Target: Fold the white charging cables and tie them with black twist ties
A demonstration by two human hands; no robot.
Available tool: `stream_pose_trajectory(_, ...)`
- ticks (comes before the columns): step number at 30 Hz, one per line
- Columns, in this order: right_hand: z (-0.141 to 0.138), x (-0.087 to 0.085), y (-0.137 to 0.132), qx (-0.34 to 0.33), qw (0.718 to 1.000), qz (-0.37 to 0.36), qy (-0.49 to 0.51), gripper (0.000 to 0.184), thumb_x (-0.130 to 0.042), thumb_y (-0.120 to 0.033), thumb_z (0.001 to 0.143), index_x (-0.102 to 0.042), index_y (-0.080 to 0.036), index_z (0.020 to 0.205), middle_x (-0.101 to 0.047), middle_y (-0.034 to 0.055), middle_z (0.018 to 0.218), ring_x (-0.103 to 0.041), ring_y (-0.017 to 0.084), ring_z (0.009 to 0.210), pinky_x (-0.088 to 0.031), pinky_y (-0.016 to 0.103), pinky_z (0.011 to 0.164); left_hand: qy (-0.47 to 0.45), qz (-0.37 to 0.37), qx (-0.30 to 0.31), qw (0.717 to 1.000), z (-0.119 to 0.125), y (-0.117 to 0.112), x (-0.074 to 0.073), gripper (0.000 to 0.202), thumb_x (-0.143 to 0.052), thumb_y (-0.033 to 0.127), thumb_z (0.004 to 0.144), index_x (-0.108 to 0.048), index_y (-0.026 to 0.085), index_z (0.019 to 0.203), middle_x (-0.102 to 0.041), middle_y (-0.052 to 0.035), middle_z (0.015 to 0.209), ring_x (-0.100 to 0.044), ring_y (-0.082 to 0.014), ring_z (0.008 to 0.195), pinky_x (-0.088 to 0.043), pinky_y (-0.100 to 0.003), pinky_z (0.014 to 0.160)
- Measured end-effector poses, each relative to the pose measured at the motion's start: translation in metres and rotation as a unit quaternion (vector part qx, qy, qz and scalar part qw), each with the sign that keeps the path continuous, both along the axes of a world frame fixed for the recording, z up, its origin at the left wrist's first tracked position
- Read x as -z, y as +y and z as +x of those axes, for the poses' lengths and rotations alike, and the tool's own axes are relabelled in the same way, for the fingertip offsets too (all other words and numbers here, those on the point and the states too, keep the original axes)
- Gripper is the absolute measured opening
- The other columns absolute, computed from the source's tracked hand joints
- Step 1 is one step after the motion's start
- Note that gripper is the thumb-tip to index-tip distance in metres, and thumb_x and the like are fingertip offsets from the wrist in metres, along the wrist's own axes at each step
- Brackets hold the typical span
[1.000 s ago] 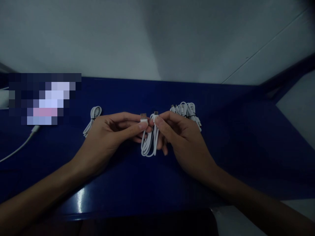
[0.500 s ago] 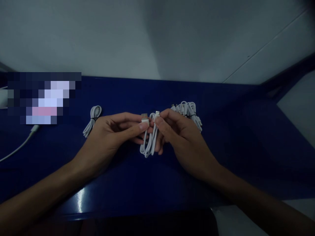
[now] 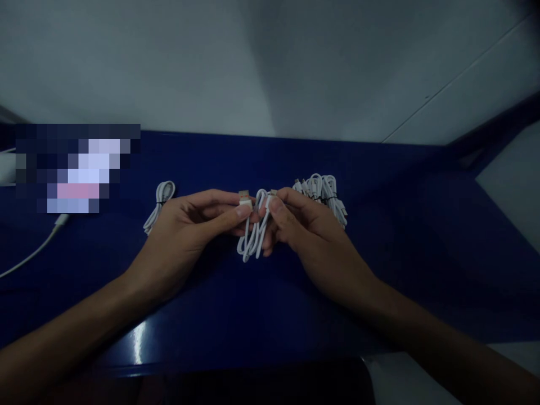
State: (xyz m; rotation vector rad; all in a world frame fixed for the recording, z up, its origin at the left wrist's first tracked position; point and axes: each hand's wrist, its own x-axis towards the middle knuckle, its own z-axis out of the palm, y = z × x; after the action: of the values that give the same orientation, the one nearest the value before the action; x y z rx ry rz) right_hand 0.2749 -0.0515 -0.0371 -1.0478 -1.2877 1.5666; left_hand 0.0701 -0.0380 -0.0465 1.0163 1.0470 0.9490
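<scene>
A folded white USB cable (image 3: 253, 236) hangs in loops between the two hands, just above the blue table (image 3: 236, 304) near its middle. Its wide USB plug (image 3: 244, 200) points up, pinched between the thumb and forefinger of the left hand (image 3: 189, 236); the other left fingers curl loosely underneath. The small plug (image 3: 272, 194) at the cable's other end stands just beside it, pinched by the thumb and forefinger of the right hand (image 3: 312, 236), whose remaining fingers fold in behind the loops. The two plugs are close together but appear not to touch, though the dim light makes that hard to judge.

Just behind the right hand lies a pile of bundled white cables (image 3: 323, 194), each tied with a dark band. To the left of the left hand, a single tied white cable bundle (image 3: 159, 203) rests on the table on its own. Farther left, a loose white cord (image 3: 34, 250) runs across the table toward the near-left edge.
</scene>
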Motion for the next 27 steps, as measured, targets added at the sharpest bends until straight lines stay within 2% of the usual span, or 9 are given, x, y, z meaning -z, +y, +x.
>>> stream_pose_trajectory(4, -0.0018, -0.002, -0.0006, 0.002, 1.0, 0.008, -0.015, 0.03, -0.06, -0.038, 0.115, -0.073, -0.022, 0.094, -0.068, -0.0019, 0.079, -0.068, 0.012, 0.074, -0.062, 0.026, 0.072, 0.005, -0.002, 0.01, 1.0, -0.0004, 0.0003, -0.0004, 0.02, -0.09, 0.034, 0.093, -0.088, 0.024, 0.11, -0.086, -0.0065, 0.096, -0.082, -0.0198, 0.088, -0.067, -0.029, 0.086)
stream_pose_trajectory(9, -0.001, -0.0017, -0.0007, 0.006, 0.999, 0.023, -0.021, 0.033, -0.063, -0.043, 0.113, -0.075, -0.022, 0.09, -0.069, -0.002, 0.076, -0.068, 0.012, 0.072, -0.062, 0.026, 0.072, 0.021, 0.004, 0.01, 1.0, 0.0008, 0.0006, -0.0018, 0.018, -0.091, 0.032, 0.092, -0.088, 0.024, 0.108, -0.085, -0.0049, 0.092, -0.08, -0.017, 0.085, -0.064, -0.024, 0.081)
stream_pose_trajectory(15, -0.0003, -0.0019, -0.0016, 0.001, 0.999, 0.024, -0.031, 0.029, -0.061, -0.04, 0.114, -0.073, -0.022, 0.095, -0.071, -0.0006, 0.083, -0.071, 0.013, 0.079, -0.062, 0.029, 0.079, 0.023, 0.004, -0.002, 1.0, 0.0013, -0.0001, -0.0053, 0.013, -0.092, 0.032, 0.091, -0.089, 0.024, 0.102, -0.08, -0.0016, 0.082, -0.078, -0.0146, 0.08, -0.062, -0.02, 0.078)
stream_pose_trajectory(21, -0.0001, -0.006, -0.0021, -0.005, 0.999, 0.009, -0.037, 0.027, -0.067, -0.044, 0.11, -0.069, -0.024, 0.092, -0.071, 0.0002, 0.086, -0.071, 0.016, 0.082, -0.062, 0.032, 0.083, 0.038, 0.007, -0.001, 0.999, 0.0, 0.0007, -0.0068, 0.011, -0.09, 0.033, 0.093, -0.09, 0.026, 0.101, -0.083, -0.0025, 0.09, -0.077, -0.0154, 0.085, -0.062, -0.021, 0.078)
stream_pose_trajectory(27, 0.0022, -0.0014, -0.0012, -0.001, 1.0, 0.014, -0.019, 0.021, -0.066, -0.037, 0.112, -0.071, -0.024, 0.096, -0.073, -0.0009, 0.085, -0.07, 0.014, 0.08, -0.061, 0.031, 0.081, 0.053, 0.013, -0.007, 0.998, 0.0006, 0.0011, -0.0084, 0.01, -0.089, 0.034, 0.093, -0.09, 0.024, 0.097, -0.085, -0.0044, 0.092, -0.077, -0.0159, 0.08, -0.062, -0.025, 0.078)
